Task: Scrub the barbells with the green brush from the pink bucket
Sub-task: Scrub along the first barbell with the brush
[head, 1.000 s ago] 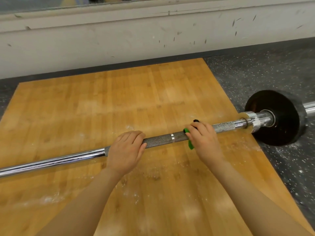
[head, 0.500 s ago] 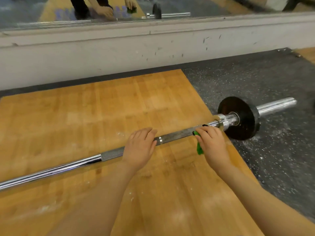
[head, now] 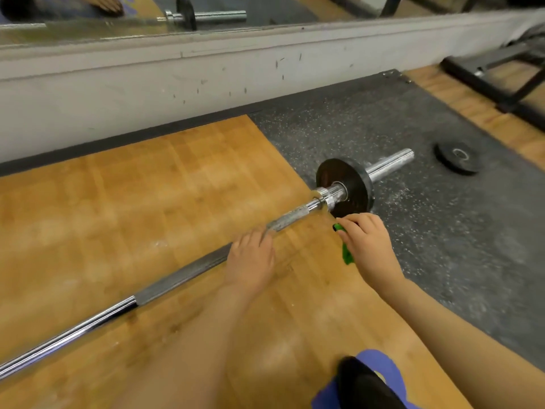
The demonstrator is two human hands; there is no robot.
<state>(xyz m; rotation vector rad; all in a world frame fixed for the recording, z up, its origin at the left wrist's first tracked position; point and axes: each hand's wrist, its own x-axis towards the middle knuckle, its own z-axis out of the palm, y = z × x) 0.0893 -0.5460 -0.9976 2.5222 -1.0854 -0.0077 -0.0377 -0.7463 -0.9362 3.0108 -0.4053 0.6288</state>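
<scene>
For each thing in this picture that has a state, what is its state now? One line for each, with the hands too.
barbell: lying on the wooden platform, one plate loaded.
green brush: held off the bar, beside it.
right hand: grips the green brush.
left hand: rests on the barbell, fingers over the shaft.
loaded plate: upright on the sleeve.
loose plate: flat on the rubber floor.

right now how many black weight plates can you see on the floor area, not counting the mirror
2. One weight plate is mounted on the barbell sleeve at the rubber mat's edge; a loose plate lies flat on the mat farther right. The barbell's other end is out of frame, so more may exist.
</scene>
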